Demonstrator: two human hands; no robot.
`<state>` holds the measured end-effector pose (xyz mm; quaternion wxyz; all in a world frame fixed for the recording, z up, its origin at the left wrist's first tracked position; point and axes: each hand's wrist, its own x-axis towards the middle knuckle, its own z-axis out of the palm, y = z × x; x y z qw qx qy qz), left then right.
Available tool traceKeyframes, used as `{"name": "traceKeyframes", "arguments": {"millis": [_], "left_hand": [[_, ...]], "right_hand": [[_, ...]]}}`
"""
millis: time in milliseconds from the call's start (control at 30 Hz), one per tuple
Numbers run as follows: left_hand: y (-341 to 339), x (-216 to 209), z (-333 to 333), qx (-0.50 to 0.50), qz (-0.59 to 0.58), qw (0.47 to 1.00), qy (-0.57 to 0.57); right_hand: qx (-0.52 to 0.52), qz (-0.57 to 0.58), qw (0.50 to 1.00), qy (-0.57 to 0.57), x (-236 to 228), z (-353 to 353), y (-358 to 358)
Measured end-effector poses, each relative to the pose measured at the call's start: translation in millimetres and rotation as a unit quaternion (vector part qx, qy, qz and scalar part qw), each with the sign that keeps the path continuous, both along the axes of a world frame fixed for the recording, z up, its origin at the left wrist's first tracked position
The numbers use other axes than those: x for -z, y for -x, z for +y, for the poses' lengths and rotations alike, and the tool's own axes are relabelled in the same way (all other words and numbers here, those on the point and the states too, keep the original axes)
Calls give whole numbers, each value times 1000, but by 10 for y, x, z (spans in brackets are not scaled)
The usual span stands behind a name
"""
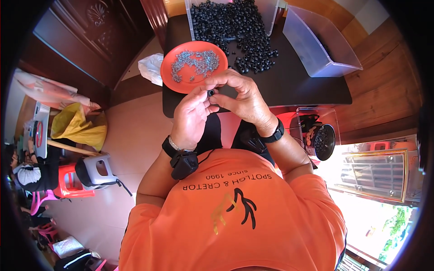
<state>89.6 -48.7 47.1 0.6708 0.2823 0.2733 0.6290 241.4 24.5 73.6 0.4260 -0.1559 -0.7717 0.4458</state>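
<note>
A small black part [210, 93] with a round hole in its end sits between my two hands, just off the near edge of the table. My left hand [191, 116], palm turned upward, has its fingertips closed around the part. From the other side, my right hand [246, 96] pinches at it with thumb and index finger. Beyond my fingers lies an orange-red plate [168, 67] with many small silvery metal pieces [205, 63]. Past the plate, a heap of similar black parts [255, 56] spills from a clear plastic bin [273, 20].
The dark table [307, 92] also carries a translucent bin [323, 63] on its right. Below its right side stands a black round container [324, 141] of small pieces. A white plastic bag [151, 68] is left of the plate; stools [74, 180] stand on the floor at left.
</note>
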Motion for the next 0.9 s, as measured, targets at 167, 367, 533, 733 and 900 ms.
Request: {"name": "traceKeyframes", "arguments": {"millis": [167,367,533,733,900], "left_hand": [[34,74,-18,-9,18,999,-29],[69,93,-43,1,-5,1000,-25],[107,133,-59,8,-11,999,-35],[91,140,-70,7,-19,999,-41],[104,141,-79,23,-22,998,-47]], "right_hand": [[37,-22,996,-83,-9,-15,27],[42,-35,993,-105,31,-47,57],[18,-24,996,-89,88,-41,101],[-24,34,999,24,161,-86,149],[-59,73,988,126,241,-110,176]]}}
